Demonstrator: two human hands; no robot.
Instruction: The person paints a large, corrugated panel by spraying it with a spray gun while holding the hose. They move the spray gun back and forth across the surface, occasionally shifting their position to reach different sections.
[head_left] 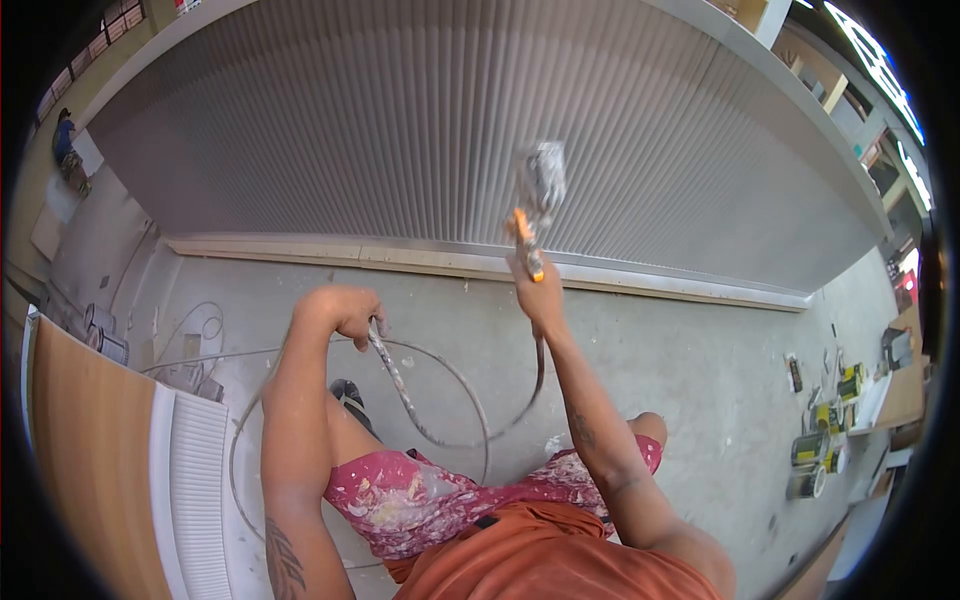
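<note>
Extending far toward the ribbed panel (330, 130), the spray gun (546, 185) fills the closed right hand (541, 293); leftward, the left hand (350, 311) loosely pinches the hose (394, 374).

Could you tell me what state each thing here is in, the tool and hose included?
Spray gun: held up before the ribbed panel, blurred; spraying or not, cannot tell.
Right hand: closed around the gun's handle.
Left hand: gripping the hose.
Hose: loosely looped, spattered near the left hand.
Ribbed panel: grey, standing lengthwise.
Shorts: heavily paint-stained.
Floor: spotted.
Cans: clustered; lids unclear.
</note>
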